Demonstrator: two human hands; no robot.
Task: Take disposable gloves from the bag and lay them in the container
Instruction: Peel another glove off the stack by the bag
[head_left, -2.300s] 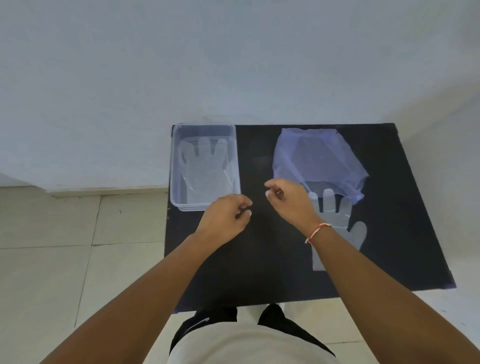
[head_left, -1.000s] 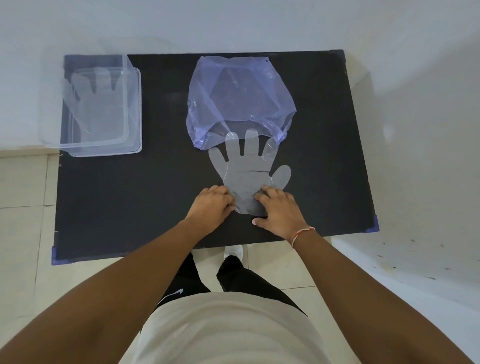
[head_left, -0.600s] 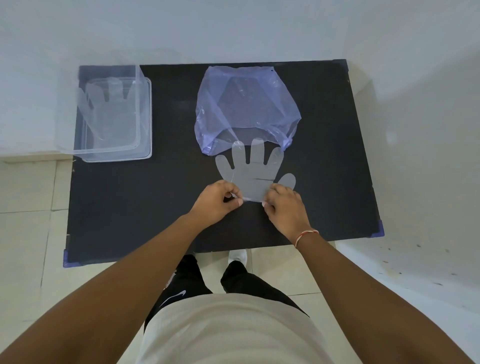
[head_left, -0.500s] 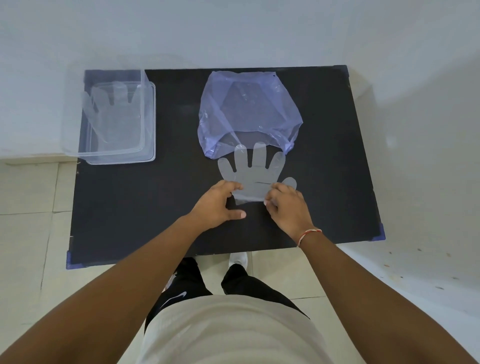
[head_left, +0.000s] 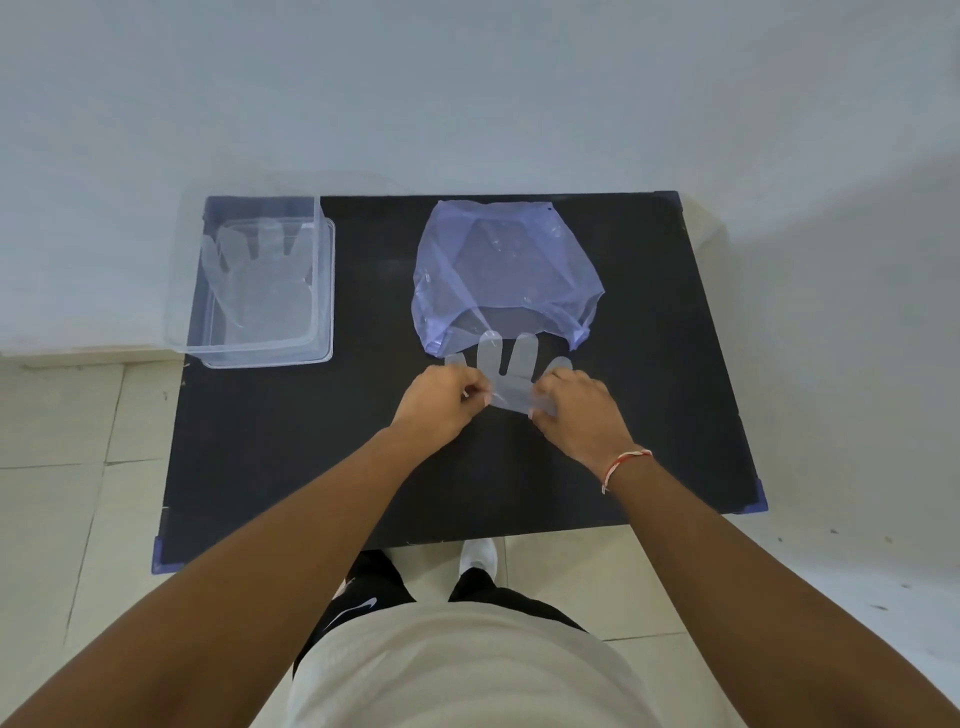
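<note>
A clear disposable glove (head_left: 506, 371) lies fingers-up on the black table (head_left: 322, 447), just below the mouth of a pale purple plastic bag (head_left: 506, 270). My left hand (head_left: 441, 402) pinches the glove's cuff on its left side. On the cuff's right side my right hand (head_left: 579, 410) pinches it as well, and the cuff edge is lifted off the table. At the table's far left corner stands a clear plastic container (head_left: 324, 291) with another clear glove (head_left: 254, 280) lying flat inside it.
A white wall runs behind the table and along its right side. Pale floor tiles show to the left and in front, where my legs and a white shoe (head_left: 480, 556) stand at the table's near edge.
Both hands have moved up the glove and closed on its cuff, raising the cuff edge. The glove's palm is now partly covered by my hands. The camera view has shifted downward.
</note>
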